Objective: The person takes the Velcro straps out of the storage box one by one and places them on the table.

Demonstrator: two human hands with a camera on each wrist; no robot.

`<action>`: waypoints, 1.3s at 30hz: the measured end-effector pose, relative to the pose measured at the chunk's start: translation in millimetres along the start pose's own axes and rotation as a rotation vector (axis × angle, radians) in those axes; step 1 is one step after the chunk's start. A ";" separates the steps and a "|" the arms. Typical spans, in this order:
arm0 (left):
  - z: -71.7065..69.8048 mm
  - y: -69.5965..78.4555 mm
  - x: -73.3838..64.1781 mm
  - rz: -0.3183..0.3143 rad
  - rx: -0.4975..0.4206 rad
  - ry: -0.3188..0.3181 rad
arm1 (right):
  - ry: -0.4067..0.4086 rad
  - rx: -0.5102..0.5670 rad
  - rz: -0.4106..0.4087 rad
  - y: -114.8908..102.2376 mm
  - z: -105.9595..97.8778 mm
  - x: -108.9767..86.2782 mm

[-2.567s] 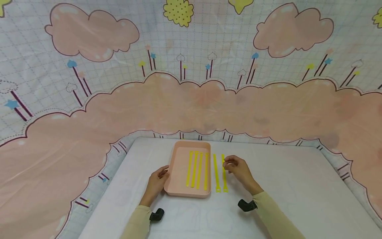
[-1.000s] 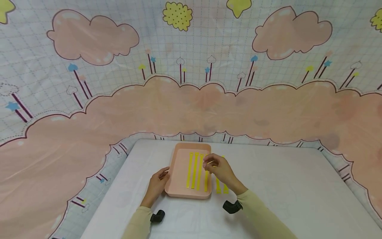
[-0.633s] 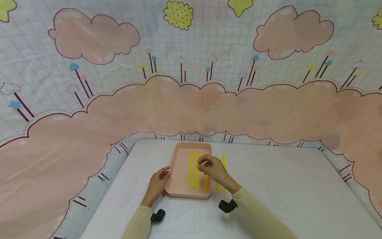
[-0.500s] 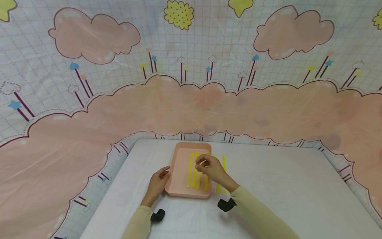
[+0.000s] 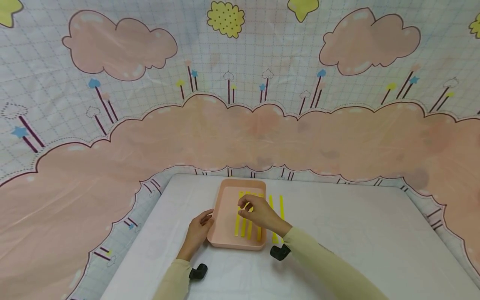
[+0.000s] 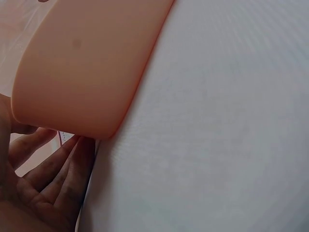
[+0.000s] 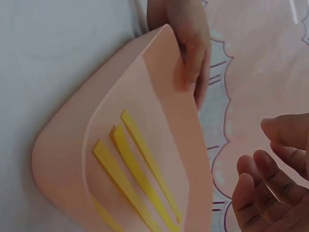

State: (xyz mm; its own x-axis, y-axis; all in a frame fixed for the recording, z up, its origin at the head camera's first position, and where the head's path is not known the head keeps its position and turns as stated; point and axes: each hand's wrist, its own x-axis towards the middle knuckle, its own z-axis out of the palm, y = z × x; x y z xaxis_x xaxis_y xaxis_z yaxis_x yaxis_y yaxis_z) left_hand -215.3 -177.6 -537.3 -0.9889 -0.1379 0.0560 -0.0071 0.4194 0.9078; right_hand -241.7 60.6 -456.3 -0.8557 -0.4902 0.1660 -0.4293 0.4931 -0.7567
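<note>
A shallow peach tray stands on the white table, with several long, thin yellow strips lying side by side in its right part. My left hand is at the tray's left side; its relaxed fingers touch the outer wall, as the left wrist view also shows. Over the strips hovers my right hand, fingers loosely bent and thumb apart from them. The right wrist view shows nothing between those fingers. Two more yellow strips lie on the table just right of the tray, partly hidden by my right forearm.
The white table extends to both sides and in front of the tray. Behind it hangs a cloth printed with pink clouds. A black wrist camera sits at my left sleeve, another black wrist camera at my right.
My right hand has moved left, from the strips on the table to above those in the tray. My left hand and the tray stay in place, and the strips look unmoved.
</note>
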 end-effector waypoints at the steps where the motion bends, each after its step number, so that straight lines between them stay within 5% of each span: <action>1: -0.1 -0.5 0.2 0.002 -0.002 0.000 | -0.009 -0.017 -0.015 -0.5 0.0 0.8; 13: 0.1 -0.3 0.4 -0.001 0.001 -0.006 | -0.133 -0.410 -0.126 -8.7 -1.0 13.2; 21: -0.5 -1.0 1.7 -0.004 -0.001 -0.006 | -0.208 -0.585 -0.136 -9.5 -0.8 24.4; 31: -1.6 1.8 -1.2 -0.020 0.012 0.001 | -0.260 -0.827 -0.308 -8.2 1.2 34.9; 39: -2.0 4.4 -3.1 -0.018 -0.006 -0.014 | -0.309 -0.923 -0.322 -10.7 7.1 43.0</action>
State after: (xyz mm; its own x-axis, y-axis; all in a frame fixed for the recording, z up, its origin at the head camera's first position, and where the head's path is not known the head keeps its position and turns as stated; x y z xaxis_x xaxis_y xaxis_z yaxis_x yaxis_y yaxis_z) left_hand -212.0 -177.1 -532.6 -0.9906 -0.1329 0.0340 -0.0239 0.4115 0.9111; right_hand -271.9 29.1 -445.6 -0.6045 -0.7966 0.0062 -0.7924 0.6020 0.0987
